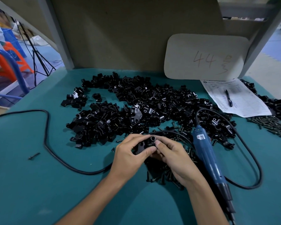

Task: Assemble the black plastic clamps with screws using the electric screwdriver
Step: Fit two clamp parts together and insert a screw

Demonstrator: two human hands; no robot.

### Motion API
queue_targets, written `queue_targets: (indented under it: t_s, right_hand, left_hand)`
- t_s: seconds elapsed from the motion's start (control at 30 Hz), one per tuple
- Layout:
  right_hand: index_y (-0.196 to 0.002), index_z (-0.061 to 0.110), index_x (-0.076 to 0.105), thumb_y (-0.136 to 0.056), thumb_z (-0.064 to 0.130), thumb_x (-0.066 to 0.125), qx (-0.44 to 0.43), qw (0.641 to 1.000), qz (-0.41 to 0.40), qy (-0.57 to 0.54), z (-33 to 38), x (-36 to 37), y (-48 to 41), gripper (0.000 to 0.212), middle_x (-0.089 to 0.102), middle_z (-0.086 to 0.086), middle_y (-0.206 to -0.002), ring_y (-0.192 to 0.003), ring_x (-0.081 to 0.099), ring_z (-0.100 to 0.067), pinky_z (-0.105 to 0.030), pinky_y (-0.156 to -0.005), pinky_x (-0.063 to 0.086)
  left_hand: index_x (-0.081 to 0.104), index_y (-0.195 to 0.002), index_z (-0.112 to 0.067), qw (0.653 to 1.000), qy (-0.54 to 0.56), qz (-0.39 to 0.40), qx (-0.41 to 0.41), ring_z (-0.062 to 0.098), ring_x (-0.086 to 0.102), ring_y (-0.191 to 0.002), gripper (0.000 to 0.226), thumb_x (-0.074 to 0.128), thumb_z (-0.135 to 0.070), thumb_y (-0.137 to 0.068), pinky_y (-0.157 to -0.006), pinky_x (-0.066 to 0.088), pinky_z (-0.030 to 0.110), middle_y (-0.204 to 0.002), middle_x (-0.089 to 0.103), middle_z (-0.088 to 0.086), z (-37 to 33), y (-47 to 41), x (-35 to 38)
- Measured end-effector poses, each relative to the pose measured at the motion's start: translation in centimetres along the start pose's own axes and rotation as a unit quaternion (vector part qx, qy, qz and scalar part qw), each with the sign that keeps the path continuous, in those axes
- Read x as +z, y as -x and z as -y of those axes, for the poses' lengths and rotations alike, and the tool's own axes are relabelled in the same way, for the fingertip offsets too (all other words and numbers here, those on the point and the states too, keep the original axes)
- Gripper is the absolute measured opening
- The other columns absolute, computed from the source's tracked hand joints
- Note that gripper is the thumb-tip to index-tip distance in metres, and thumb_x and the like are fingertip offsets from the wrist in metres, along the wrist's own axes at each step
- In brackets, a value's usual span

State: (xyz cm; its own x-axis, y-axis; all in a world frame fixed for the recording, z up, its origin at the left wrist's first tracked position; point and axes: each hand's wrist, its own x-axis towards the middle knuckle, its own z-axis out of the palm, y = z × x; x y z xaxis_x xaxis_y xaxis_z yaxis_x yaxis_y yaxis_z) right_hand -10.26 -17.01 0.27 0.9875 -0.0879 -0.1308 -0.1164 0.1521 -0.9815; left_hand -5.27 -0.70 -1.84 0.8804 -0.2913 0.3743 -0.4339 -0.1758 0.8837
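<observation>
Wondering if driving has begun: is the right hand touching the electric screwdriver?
Apart. The head view shows the right hand on the black clamp; the electric screwdriver lies on the mat beside it, with screws visible in the gap.

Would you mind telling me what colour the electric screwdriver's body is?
Blue, seen in the head view: electric screwdriver.

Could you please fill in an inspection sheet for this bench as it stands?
Surface: teal mat, panel behind.
Job's things: clamps heaped mid-mat; screws under the hands and far right; stray screw left; screwdriver lying right, unheld.
Clutter: form with pen on it; card marked 44 leaning on the panel.
Hands: left hand and right hand both pinch one clamp.
Cables: black cable loops left and right of the hands.
Surroundings: tripod, orange stool beyond the left edge.
</observation>
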Motion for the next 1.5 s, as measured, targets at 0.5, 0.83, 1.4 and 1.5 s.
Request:
queue_targets:
  t_s: [0.5, 0.83, 1.4, 1.5]
  right_hand:
    - [-0.123, 0.018, 0.072, -0.105, 0.012, 0.055, 0.005, 1.0, 0.003, -0.025, -0.2, -0.2, -0.1, 0.025, 0.078, 0.003, -0.102, -0.102, 0.073, -0.014, -0.025, -0.086, 0.059]
    - [-0.123, 0.015, 0.071, -0.106, 0.011, 0.052, 0.005, 1.0, 0.014, -0.019, 0.1, 0.0, 0.0, 0.026, 0.077, 0.004, -0.096, -0.096, 0.073, -0.011, -0.027, -0.087, 0.059]
    - [-0.119, 0.019, 0.061, -0.105, 0.035, 0.053, -0.13, 0.765, 0.055, 0.628, -1.4, 2.2, 5.9, 0.022, 0.052, 0.005, -0.113, -0.107, 0.053, -0.015, -0.026, -0.088, 0.041]
    - [-0.118, 0.017, 0.059, -0.109, 0.021, 0.044, -0.14, 0.758, 0.018, 0.637, -1.5, 1.8, 5.8, 0.018, 0.054, 0.002, -0.115, -0.109, 0.051, -0.018, -0.027, -0.091, 0.042]
  left_hand:
    - [0.069, -0.122, -0.043, 1.0, -0.011, 0.003, -0.008, 0.019, 0.064, -0.091, 0.045, 0.076, -0.057, -0.079, -0.083, 0.055, 0.034, -0.095, 0.059, -0.009, 0.3, 0.0, 0.1]
    - [0.073, -0.119, -0.037, 1.0, -0.012, 0.0, -0.009, 0.018, 0.065, -0.091, 0.042, 0.078, -0.05, -0.08, -0.082, 0.056, 0.036, -0.095, 0.061, -0.009, -0.3, 0.1, 0.0]
    - [0.072, -0.118, -0.03, 0.999, -0.024, -0.045, -0.012, 0.014, 0.063, -0.086, 0.042, 0.075, -0.052, -0.083, -0.074, 0.054, 0.035, -0.096, 0.058, -0.015, -0.2, 0.2, -0.1]
    - [0.072, -0.119, -0.027, 0.999, -0.027, -0.044, -0.003, 0.015, 0.062, -0.084, 0.042, 0.076, -0.049, -0.083, -0.072, 0.052, 0.031, -0.096, 0.058, -0.015, -0.4, 0.3, -0.2]
